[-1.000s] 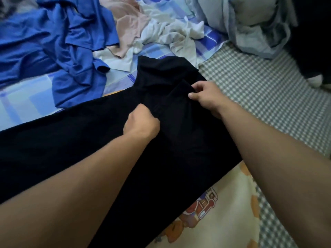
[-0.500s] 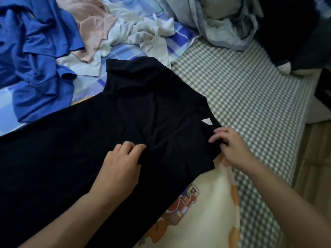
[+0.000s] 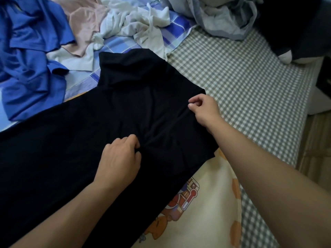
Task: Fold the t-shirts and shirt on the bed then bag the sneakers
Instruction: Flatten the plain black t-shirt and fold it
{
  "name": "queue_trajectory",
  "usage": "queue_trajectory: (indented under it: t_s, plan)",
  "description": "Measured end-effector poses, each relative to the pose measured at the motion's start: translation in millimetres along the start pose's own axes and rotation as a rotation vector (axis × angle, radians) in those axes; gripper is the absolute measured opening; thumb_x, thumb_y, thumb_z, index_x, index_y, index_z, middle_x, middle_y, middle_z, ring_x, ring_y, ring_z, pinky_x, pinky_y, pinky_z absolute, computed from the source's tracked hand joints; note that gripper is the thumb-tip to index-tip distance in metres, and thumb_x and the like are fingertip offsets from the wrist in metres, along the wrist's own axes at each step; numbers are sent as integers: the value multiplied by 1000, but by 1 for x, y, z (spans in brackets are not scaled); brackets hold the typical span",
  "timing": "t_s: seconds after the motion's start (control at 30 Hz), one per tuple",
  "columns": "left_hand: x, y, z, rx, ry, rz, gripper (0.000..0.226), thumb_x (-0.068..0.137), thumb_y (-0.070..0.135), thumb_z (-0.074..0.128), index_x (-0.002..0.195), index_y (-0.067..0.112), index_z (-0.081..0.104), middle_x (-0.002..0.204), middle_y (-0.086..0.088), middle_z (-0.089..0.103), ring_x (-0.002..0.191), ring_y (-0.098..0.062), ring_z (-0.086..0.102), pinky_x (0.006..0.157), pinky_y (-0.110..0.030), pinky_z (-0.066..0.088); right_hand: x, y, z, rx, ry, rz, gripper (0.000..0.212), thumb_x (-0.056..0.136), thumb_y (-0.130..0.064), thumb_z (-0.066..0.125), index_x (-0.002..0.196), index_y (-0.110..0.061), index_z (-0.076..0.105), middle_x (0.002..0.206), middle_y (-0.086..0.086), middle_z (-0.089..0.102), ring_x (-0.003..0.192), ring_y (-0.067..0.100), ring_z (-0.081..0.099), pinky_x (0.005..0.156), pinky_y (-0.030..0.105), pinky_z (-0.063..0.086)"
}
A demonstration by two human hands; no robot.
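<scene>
- Two hands work the black t-shirt [image 3: 75, 144], which lies spread on the bed sheet [image 3: 250, 81].
- Left hand [image 3: 119, 159]: fingers curled, bunching cloth at the t-shirt's middle. Risk: a trapped wrinkle gets folded in.
- Right hand [image 3: 204, 111]: thumb and fingers pinch the t-shirt's right edge. Risk: uneven pull skews the fold line.
- Blue garment [image 3: 32, 56] and white garment [image 3: 136, 25] lie beyond the t-shirt's far edge; the collar end may snag them.
- Sneakers: not in view.
</scene>
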State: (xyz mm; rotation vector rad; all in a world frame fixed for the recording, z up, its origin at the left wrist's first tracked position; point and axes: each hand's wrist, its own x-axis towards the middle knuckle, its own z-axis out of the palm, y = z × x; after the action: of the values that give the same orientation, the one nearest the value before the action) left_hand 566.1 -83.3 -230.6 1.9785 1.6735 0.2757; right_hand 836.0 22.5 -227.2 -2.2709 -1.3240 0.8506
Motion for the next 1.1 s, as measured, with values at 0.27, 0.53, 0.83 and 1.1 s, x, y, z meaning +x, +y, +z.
queue_trajectory:
  t_s: [0.27,0.53,0.83,1.1]
  plan:
    - [-74,-13,-10,198,162,81,40,90,21,63,129,12,59,128,-14,49,118,-37,48,94,-54,44,-83,34,1,-124,485,-38,21,99,-32,57,114,-18,58,119,-3,48,107,17,51,93,37,49]
    - [-234,-40,22,311,-65,120,57,74,43,53,114,9,75,103,-18,60,78,-37,57,62,-44,45,-132,43,2,750,304,674,19,94,-17,70,113,-15,65,101,-4,69,90,12,68,75,23,54]
    - [-269,-72,-38,426,-253,-171,62,47,-4,80,105,6,59,94,-13,48,76,-36,47,51,-41,47,-183,71,-46,1267,189,942,41,99,-14,63,139,-13,56,133,16,62,102,30,66,74,47,60]
    - [-258,-66,-213,453,-148,-71,53,41,-13,78,77,14,50,78,-4,44,69,-34,50,50,-38,34,-349,12,-146,1779,215,978,44,82,-6,74,124,-5,61,112,20,71,109,29,66,75,39,59]
